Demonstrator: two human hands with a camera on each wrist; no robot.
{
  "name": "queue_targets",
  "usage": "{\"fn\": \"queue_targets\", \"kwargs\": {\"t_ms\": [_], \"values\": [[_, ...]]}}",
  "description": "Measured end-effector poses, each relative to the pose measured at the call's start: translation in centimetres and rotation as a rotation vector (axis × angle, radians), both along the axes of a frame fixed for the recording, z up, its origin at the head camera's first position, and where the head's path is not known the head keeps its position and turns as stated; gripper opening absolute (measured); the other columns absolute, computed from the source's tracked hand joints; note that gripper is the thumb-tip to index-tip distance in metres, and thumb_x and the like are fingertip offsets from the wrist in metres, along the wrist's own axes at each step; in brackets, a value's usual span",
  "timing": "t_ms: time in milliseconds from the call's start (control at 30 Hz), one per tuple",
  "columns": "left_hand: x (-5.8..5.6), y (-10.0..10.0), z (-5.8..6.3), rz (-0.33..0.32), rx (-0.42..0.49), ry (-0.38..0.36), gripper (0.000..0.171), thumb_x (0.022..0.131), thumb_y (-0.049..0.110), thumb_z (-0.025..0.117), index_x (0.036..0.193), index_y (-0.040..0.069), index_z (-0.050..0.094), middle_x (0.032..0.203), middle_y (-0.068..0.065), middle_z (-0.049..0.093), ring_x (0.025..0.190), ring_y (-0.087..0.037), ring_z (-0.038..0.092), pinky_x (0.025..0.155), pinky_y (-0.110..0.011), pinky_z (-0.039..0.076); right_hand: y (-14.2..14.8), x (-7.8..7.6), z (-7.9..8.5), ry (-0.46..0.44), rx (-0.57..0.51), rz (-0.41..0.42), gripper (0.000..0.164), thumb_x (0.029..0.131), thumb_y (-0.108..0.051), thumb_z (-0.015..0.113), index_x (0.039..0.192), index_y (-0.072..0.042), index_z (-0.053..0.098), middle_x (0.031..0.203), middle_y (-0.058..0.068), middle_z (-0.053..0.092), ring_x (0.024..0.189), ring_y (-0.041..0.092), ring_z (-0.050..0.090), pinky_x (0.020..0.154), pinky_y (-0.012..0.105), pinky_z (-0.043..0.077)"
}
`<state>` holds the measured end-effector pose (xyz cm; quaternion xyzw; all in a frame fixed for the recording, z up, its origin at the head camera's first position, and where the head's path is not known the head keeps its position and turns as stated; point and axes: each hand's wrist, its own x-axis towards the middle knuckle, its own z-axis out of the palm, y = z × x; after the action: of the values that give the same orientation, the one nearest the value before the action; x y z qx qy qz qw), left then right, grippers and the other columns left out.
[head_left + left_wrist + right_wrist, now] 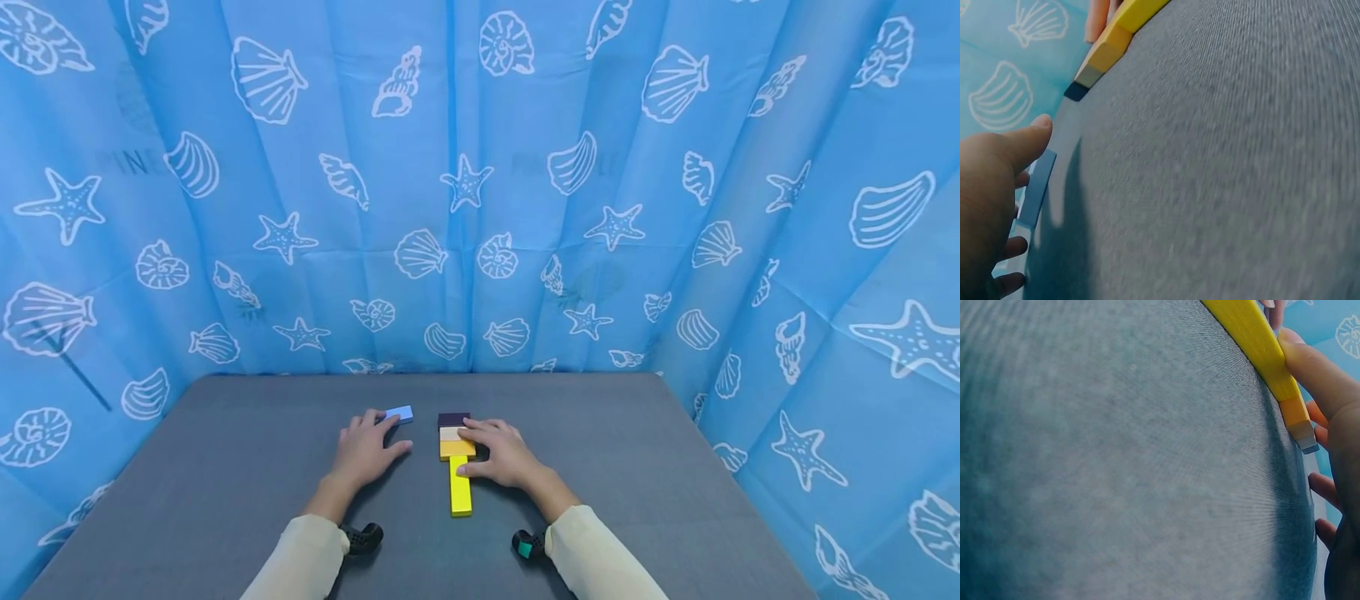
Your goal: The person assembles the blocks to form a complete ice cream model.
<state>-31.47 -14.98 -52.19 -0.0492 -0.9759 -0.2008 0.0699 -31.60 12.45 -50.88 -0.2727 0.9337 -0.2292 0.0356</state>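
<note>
A small light-blue block (401,413) lies toward the table's far side. My left hand (363,454) reaches to it with spread fingers, the index fingertip at its near left edge and the thumb held apart. To its right, a long yellow block (461,496) stands in line with an orange block (454,450), a cream block (450,433) and a dark purple block (452,417), end to end. My right hand (513,460) lies along their right side. Its thumb rests on the yellow block and its extended fingers touch the cream and dark blocks.
The blocks lie on a dark grey cloth-covered table (255,467). A blue curtain (465,108) with white shells and starfish hangs behind it and along its sides. Black wrist straps (365,539) show below both hands.
</note>
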Motion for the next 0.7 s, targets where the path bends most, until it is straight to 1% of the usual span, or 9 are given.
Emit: {"fn": "queue_targets", "kwargs": {"t_ms": [267, 533, 700], "values": [[-0.1, 1.8, 0.1, 0.004, 0.017, -0.007, 0.068, 0.086, 0.055, 0.066, 0.14, 0.016, 0.054, 0.141, -0.015, 0.046, 0.121, -0.038, 0.041, 0.099, -0.06, 0.034, 0.0, -0.1, -0.1, -0.001, 0.009, -0.009, 0.069, 0.084, -0.058, 0.067, 0.144, -0.028, 0.05, 0.152, -0.009, 0.038, 0.135, 0.026, 0.034, 0.107, 0.055, 0.026], [-0.1, 3.4, 0.4, -0.001, 0.025, -0.018, 0.067, 0.09, 0.058, 0.057, 0.141, 0.016, 0.053, 0.141, -0.015, 0.045, 0.123, -0.039, 0.039, 0.102, -0.062, 0.028, 0.0, -0.1, -0.3, 0.007, 0.012, -0.01, 0.07, 0.084, -0.059, 0.066, 0.144, -0.028, 0.05, 0.152, -0.01, 0.038, 0.135, 0.026, 0.034, 0.107, 0.056, 0.026], [-0.1, 4.4, 0.5, -0.009, 0.014, -0.011, 0.068, 0.09, 0.06, 0.057, 0.142, 0.015, 0.053, 0.141, -0.016, 0.045, 0.122, -0.039, 0.039, 0.103, -0.062, 0.027, 0.0, -0.1, -0.3, 0.018, 0.013, -0.01, 0.069, 0.084, -0.059, 0.066, 0.144, -0.028, 0.05, 0.152, -0.009, 0.039, 0.134, 0.026, 0.035, 0.107, 0.056, 0.027]]}}
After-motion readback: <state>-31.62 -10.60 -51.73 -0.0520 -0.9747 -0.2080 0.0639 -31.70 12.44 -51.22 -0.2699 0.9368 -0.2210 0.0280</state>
